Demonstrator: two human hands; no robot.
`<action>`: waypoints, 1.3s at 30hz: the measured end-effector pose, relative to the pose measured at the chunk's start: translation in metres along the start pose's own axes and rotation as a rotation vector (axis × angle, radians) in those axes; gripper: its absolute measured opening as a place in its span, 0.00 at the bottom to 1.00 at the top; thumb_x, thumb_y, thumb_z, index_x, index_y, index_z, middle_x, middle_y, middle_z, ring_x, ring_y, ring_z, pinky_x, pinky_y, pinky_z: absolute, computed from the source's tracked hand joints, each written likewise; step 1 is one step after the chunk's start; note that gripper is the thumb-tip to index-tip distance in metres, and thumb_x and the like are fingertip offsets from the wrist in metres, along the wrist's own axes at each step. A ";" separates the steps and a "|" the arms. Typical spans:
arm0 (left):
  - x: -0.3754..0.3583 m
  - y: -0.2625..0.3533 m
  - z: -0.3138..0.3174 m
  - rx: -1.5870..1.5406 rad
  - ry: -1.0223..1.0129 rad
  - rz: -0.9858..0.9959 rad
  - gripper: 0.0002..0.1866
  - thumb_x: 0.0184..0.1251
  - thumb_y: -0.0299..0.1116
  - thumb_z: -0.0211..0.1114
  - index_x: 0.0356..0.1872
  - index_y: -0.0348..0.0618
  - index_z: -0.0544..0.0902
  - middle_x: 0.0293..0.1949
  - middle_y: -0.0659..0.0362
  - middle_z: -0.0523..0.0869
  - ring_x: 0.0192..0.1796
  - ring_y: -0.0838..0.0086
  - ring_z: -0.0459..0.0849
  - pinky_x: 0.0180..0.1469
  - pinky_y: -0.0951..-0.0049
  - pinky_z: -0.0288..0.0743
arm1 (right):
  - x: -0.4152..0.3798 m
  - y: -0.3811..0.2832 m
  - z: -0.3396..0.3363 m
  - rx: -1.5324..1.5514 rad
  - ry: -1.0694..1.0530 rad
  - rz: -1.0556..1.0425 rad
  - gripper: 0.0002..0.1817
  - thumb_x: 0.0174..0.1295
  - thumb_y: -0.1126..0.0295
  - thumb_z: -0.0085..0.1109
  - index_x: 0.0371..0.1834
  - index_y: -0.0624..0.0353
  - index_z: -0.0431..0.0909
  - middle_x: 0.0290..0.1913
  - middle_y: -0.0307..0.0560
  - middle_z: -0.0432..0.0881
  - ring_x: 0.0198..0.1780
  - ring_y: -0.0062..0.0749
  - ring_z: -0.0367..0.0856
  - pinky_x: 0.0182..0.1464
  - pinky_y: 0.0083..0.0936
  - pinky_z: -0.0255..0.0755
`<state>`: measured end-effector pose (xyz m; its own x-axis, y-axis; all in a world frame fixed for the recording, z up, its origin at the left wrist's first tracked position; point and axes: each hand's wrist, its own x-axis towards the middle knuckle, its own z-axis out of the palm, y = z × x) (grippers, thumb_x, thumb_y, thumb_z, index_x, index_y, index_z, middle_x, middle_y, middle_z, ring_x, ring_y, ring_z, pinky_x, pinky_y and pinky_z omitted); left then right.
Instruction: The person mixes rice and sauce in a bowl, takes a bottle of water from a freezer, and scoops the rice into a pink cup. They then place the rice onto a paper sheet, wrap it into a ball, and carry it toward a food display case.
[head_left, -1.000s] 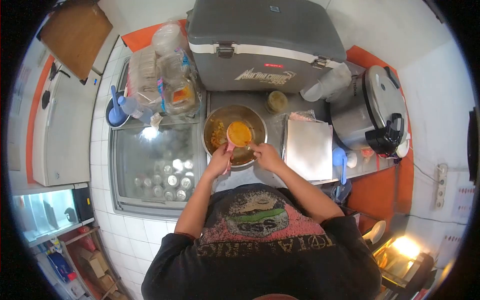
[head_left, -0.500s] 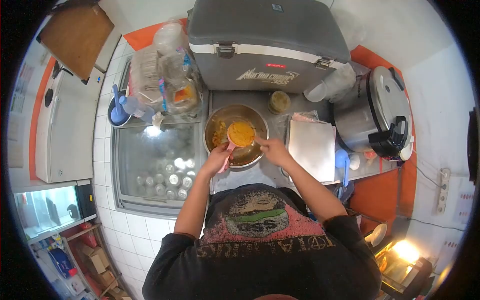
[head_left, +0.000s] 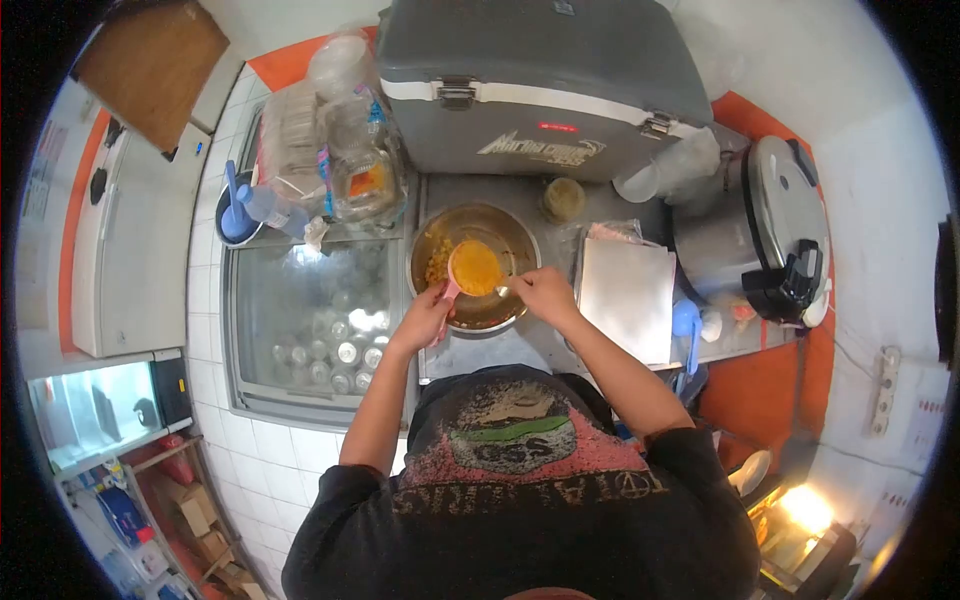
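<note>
My left hand (head_left: 425,318) is closed around the handle of a pink round scoop (head_left: 452,287), which is full of an orange-yellow mixture (head_left: 477,267). The scoop hangs over a wide metal bowl (head_left: 532,243) with small yellow-orange pieces (head_left: 437,262) on its left side. My right hand (head_left: 545,295), at the bowl's right rim, pinches a small metal spoon (head_left: 505,286) whose end reaches the edge of the scoop.
Behind the bowl are a lidded jar (head_left: 563,200) and a large grey cooler box (head_left: 540,130). To the right lie a flat metallic sheet (head_left: 627,300) and a big rice cooker (head_left: 715,225). Left stands a glass-topped freezer (head_left: 290,310) with cans, under bagged plastic containers (head_left: 350,150).
The scoop has shifted slightly left, with its mixture looking smoother on top. My right hand has moved a little, and the spoon's metal now shows beside the scoop.
</note>
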<state>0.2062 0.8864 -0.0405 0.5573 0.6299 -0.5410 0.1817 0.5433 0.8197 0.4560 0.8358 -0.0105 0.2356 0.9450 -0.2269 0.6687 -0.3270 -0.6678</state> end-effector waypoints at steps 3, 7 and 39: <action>-0.005 -0.005 -0.005 -0.011 0.016 0.011 0.22 0.75 0.32 0.50 0.66 0.36 0.66 0.28 0.62 0.76 0.14 0.81 0.69 0.14 0.79 0.62 | 0.004 -0.014 -0.015 0.111 -0.113 0.000 0.18 0.60 0.56 0.58 0.27 0.60 0.87 0.19 0.55 0.80 0.22 0.39 0.81 0.30 0.34 0.72; -0.011 0.006 -0.004 0.028 -0.013 0.044 0.14 0.75 0.32 0.51 0.56 0.37 0.72 0.28 0.63 0.76 0.14 0.81 0.69 0.14 0.80 0.62 | 0.012 -0.007 -0.002 0.225 -0.047 0.040 0.17 0.59 0.58 0.58 0.27 0.60 0.87 0.19 0.55 0.80 0.23 0.40 0.80 0.30 0.34 0.72; -0.073 -0.038 0.094 -0.315 0.039 0.182 0.21 0.74 0.29 0.54 0.64 0.45 0.62 0.43 0.58 0.78 0.19 0.81 0.74 0.18 0.79 0.69 | -0.023 0.065 0.011 0.121 0.451 0.009 0.19 0.61 0.61 0.57 0.53 0.55 0.83 0.49 0.56 0.80 0.49 0.47 0.80 0.53 0.37 0.73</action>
<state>0.2353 0.7678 -0.0144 0.5249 0.7494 -0.4034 -0.1796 0.5609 0.8082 0.4870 0.7932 -0.0565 0.5418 0.8367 0.0800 0.5844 -0.3066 -0.7513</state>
